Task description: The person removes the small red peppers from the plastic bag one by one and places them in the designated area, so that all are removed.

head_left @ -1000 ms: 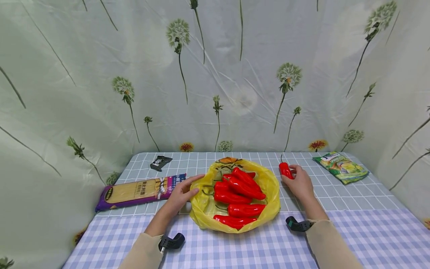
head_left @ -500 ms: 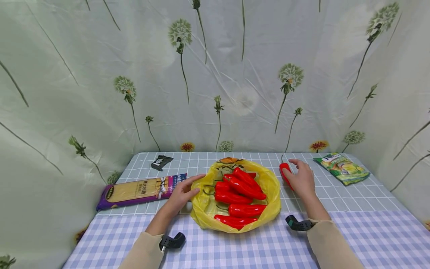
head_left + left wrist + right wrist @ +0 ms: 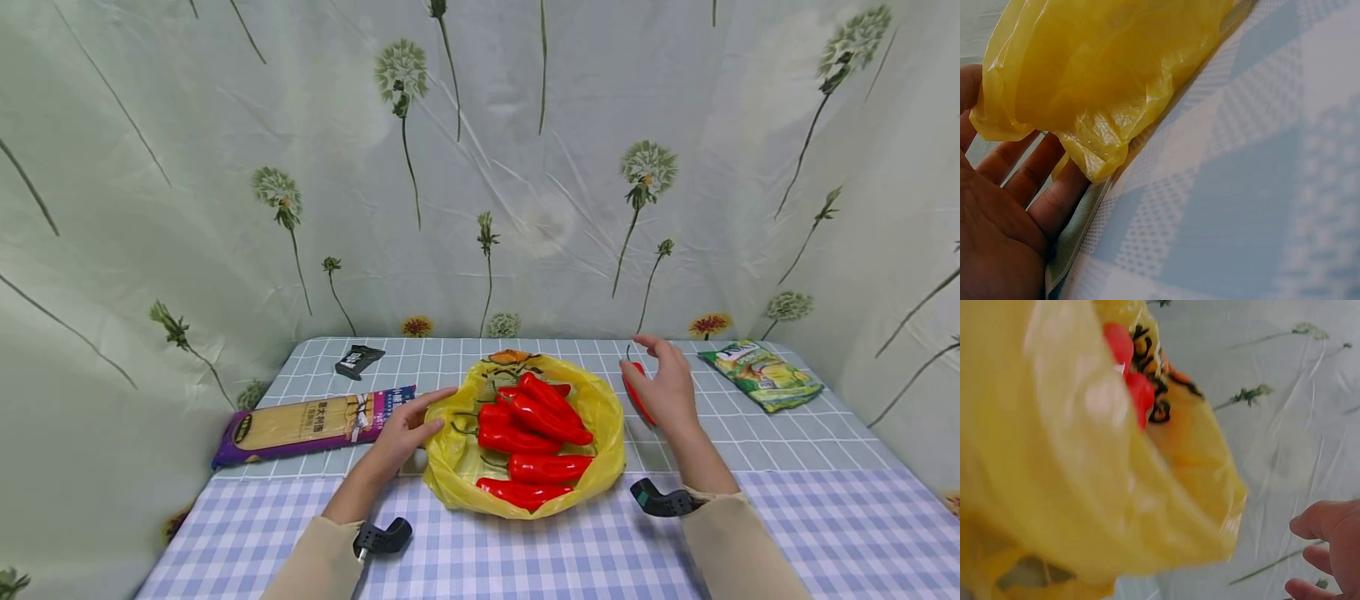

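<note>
A yellow plastic bag [image 3: 609, 471] stands wide open on the table, several red peppers [image 3: 543, 417] with green stems lying inside. At its left rim is my left hand [image 3: 401, 432], the relaxed fingers touching the plastic; in the left wrist view the fingers [image 3: 1057, 197] lie against the bag's outside. Right of the bag, one more red pepper [image 3: 640, 404] lies on the cloth. My right hand [image 3: 667, 390] hovers over it, thumb and fingers spread apart, holding nothing, and partly covers it. In the right wrist view the same hand's fingers [image 3: 1319, 522] show beside the bag.
A purple pasta packet [image 3: 307, 425] lies left of the bag, with a small black packet [image 3: 358, 362] behind it. At the back right is a green snack bag [image 3: 761, 372]. A flowered curtain [image 3: 480, 167] hangs behind the table [image 3: 480, 558].
My right hand has let go of the lone pepper, which now lies on the cloth, and has risen with the fingers spreading. My left hand stays at the bag's rim.
</note>
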Demonstrator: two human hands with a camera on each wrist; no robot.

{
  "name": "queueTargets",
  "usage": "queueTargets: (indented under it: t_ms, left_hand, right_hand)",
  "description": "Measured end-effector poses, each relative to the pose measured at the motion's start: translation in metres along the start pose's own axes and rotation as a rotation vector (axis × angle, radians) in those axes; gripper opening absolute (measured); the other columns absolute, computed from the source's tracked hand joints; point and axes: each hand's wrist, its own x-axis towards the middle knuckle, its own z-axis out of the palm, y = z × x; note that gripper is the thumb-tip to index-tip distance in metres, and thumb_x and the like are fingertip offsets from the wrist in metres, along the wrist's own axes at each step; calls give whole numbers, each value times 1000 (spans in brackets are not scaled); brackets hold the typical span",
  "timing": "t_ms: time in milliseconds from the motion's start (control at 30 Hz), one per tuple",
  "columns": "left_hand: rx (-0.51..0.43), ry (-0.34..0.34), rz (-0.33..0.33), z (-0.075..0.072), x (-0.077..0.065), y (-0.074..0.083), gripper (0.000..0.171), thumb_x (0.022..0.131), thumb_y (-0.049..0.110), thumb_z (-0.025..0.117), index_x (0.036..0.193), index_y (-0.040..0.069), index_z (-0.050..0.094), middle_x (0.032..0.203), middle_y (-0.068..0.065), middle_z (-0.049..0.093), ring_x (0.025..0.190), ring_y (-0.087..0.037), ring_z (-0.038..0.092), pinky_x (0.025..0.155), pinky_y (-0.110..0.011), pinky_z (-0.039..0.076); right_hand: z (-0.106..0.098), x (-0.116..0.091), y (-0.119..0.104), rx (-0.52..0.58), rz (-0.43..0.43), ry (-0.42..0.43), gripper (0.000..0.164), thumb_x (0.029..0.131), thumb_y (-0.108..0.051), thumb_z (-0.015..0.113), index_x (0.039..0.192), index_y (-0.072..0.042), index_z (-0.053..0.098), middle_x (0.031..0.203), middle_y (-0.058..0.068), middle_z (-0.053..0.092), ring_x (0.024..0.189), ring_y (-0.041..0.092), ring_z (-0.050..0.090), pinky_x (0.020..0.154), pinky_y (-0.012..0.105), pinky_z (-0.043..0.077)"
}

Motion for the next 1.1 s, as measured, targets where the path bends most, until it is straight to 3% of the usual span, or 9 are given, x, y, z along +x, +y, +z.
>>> queueTargets:
  t_ms: [267, 533, 833, 1100]
  left_hand:
    - [10, 5, 8, -1, 1, -1, 50, 98, 19, 59, 147, 15, 50, 154, -14, 47, 138, -39, 48, 97, -17, 51]
    - [-6, -10, -7, -1, 2, -1, 50, 98, 20, 58, 147, 14, 50, 155, -14, 46, 138, -39, 48, 96, -18, 52]
    - [-8, -9, -14, -1, 2, -1, 49, 98, 18, 58, 146, 14, 51, 154, -13, 47, 139, -37, 46, 98, -18, 51]
    - [-13, -16, -17, -1, 2, -2, 48, 98, 19, 58, 146, 15, 51, 154, -12, 47, 139, -37, 46, 97, -18, 51]
  right_hand:
    - [6, -12, -21, 4, -200, 25, 55, 91, -16, 69, 141, -7, 48, 141, 21, 48, 127, 37, 45, 106, 58, 46]
    - [14, -25, -32, 12, -372, -37, 54, 89, -13, 73, 137, -6, 51, 139, 19, 50, 122, 36, 48, 99, 58, 51]
    - [29, -37, -41, 62, -389, -132, 55, 86, -13, 76, 135, -11, 53, 138, 14, 54, 119, 31, 56, 92, 51, 57]
    - [40, -41, -40, -11, -411, -288, 53, 84, -14, 79, 132, -12, 58, 132, 14, 58, 112, 32, 60, 87, 48, 60]
